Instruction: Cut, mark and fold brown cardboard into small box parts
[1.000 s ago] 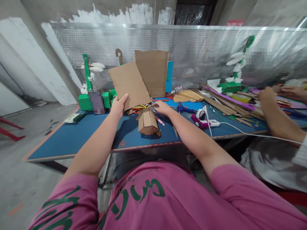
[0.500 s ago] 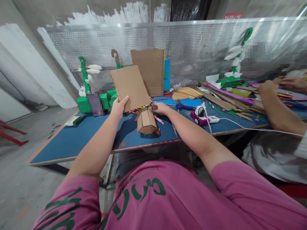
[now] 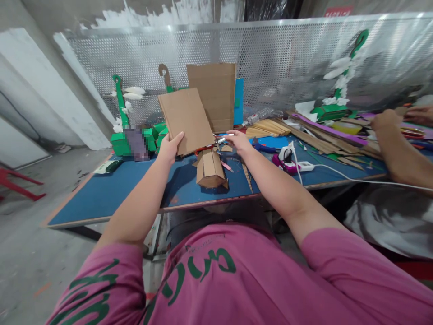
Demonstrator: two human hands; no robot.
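With long axis toward eleven o'clock, cardboard sheet point(image 3: 188, 121) is pinched by left hand point(image 3: 169, 146); finger state of right hand point(image 3: 240, 141) cannot be told.

Perforated metal panel point(image 3: 277, 67) set behind table point(image 3: 98, 198). Green white-petalled stand point(image 3: 117, 143) placed at left. White cord point(image 3: 358, 181) laid beside purple power block point(image 3: 290, 169). Red stool point(image 3: 5, 178) set on floor point(image 3: 20, 243). Bottle point(image 3: 257, 116), apparently plastic, laid near panel.

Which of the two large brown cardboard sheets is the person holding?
The nearer, slanted sheet: the left hand grips its lower left edge. The other sheet stands behind it, partly hidden, with neither hand on it.
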